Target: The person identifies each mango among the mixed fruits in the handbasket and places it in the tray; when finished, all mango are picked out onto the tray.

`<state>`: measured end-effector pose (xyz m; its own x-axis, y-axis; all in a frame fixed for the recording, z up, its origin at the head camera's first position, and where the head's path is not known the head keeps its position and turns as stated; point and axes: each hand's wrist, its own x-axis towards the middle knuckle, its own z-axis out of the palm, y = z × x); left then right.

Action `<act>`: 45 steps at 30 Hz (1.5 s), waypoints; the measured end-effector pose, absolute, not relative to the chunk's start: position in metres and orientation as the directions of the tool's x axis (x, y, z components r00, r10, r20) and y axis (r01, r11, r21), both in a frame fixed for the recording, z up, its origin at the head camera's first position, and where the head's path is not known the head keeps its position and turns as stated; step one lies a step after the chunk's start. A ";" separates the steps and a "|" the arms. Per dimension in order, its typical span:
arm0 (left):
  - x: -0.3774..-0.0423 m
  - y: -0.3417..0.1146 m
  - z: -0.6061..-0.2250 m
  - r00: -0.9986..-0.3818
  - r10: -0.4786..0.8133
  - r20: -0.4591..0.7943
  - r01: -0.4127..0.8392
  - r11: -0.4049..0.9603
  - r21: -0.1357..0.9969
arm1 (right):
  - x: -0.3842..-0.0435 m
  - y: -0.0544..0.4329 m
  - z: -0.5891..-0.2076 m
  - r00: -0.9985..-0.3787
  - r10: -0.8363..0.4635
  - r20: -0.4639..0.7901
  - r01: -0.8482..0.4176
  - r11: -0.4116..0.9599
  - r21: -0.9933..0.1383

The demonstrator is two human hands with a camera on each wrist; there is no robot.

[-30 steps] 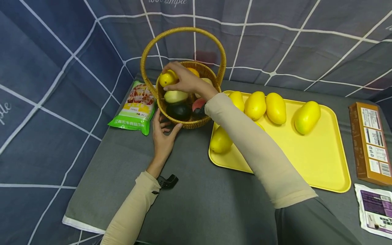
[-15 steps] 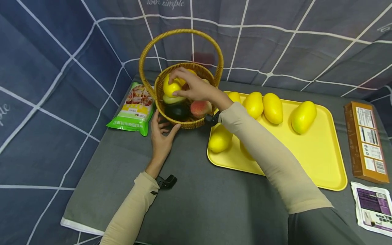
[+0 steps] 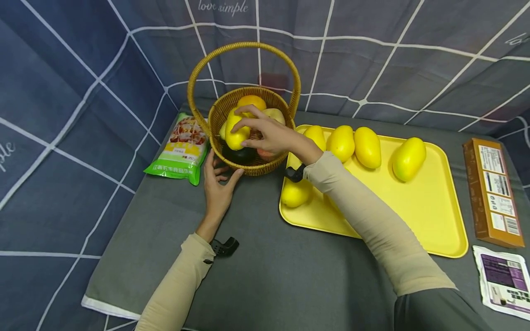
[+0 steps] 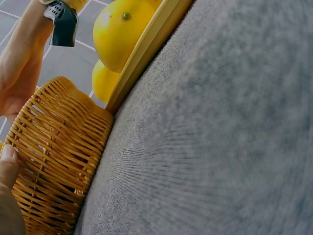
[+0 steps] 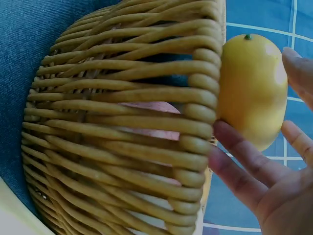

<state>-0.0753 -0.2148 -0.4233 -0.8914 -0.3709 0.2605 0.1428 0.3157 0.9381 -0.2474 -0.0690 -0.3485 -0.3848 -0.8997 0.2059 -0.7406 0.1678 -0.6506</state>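
In the head view, my right hand (image 3: 269, 131) holds a yellow mango (image 3: 237, 131) between thumb and fingers, tilted over the front left of the wicker basket (image 3: 258, 170). The right wrist view shows this mango (image 5: 252, 93) upright beside the rim, its green stem end visible. My left hand (image 3: 218, 191) grips the basket's front left side, its thumb (image 4: 7, 166) against the weave. Inside lie an orange fruit (image 3: 251, 101), a pale green fruit (image 3: 274, 115), a dark green fruit (image 3: 238, 156) and a peach (image 3: 267, 155), partly hidden by my right hand.
A yellow tray (image 3: 422, 216) with several mangoes (image 3: 367, 147) stands right of the basket. A green snack bag (image 3: 180, 151) lies to its left. Far right are a brown box (image 3: 492, 193) and a white and purple packet (image 3: 505, 280). A tall handle (image 3: 244, 45) arches over the basket.
My right hand has drawn the mango from the basket's left back toward its front and turned it more upright. The orange fruit shows more. My left hand stays on the basket.
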 end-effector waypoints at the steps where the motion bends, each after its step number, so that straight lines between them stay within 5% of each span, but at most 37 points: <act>1: -0.075 -0.215 -0.423 -0.892 -0.372 0.259 0.140 0.317 0.938 | -0.247 -0.069 -0.348 -0.389 -0.897 0.210 -0.747 0.173 -0.642; 15: -0.086 -0.226 -0.455 -0.882 -0.379 0.279 0.151 0.332 0.931 | -0.252 -0.084 -0.348 -0.458 -0.884 0.097 -0.753 0.328 -0.570; 28: -0.084 -0.222 -0.450 -0.881 -0.385 0.275 0.147 0.329 0.933 | -0.240 -0.050 -0.338 -0.455 -0.848 0.273 -0.777 0.227 -0.587; 45: -0.073 -0.211 -0.424 -0.887 -0.371 0.274 0.162 0.307 0.938 | -0.219 0.022 -0.335 -0.472 -0.819 0.327 -0.773 0.206 -0.599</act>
<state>-0.0732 -0.2106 -0.4244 -0.8871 -0.3712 0.2743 0.1616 0.3069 0.9379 -0.2195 0.0221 -0.3347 -0.4719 -0.8187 0.3271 -0.7734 0.2063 -0.5994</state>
